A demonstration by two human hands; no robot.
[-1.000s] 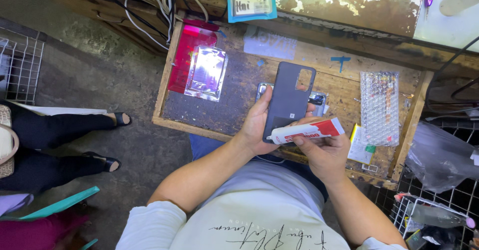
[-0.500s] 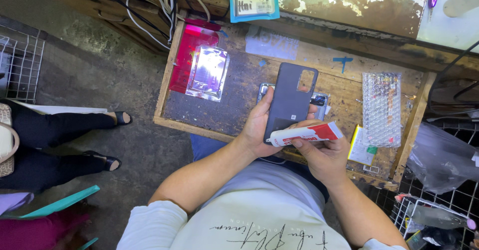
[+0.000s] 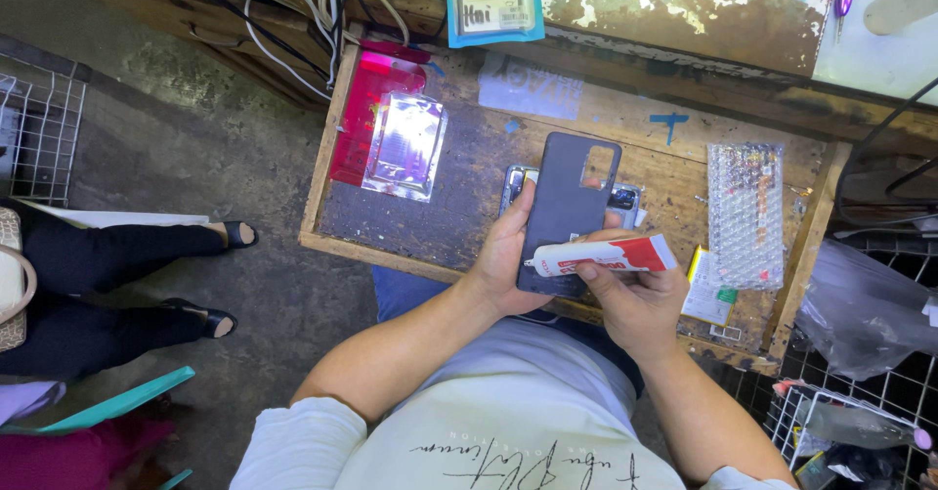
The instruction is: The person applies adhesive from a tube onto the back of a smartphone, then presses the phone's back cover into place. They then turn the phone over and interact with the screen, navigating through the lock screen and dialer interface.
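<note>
The left hand (image 3: 508,265) grips a dark phone back cover (image 3: 567,207) above a wooden tray table (image 3: 469,168), its camera cutout toward the far end. The right hand (image 3: 630,299) holds a red-and-white glue tube (image 3: 606,255) across the cover's near edge, nozzle touching it. A bubble-wrap piece (image 3: 746,214) lies to the right, and a clear plastic packet (image 3: 405,146) on a red sheet (image 3: 357,119) lies to the left.

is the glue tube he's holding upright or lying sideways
Lying sideways: the red and white glue tube sits roughly level in the right hand, nozzle end pointing left against the dark phone back cover held by the left hand.
</note>
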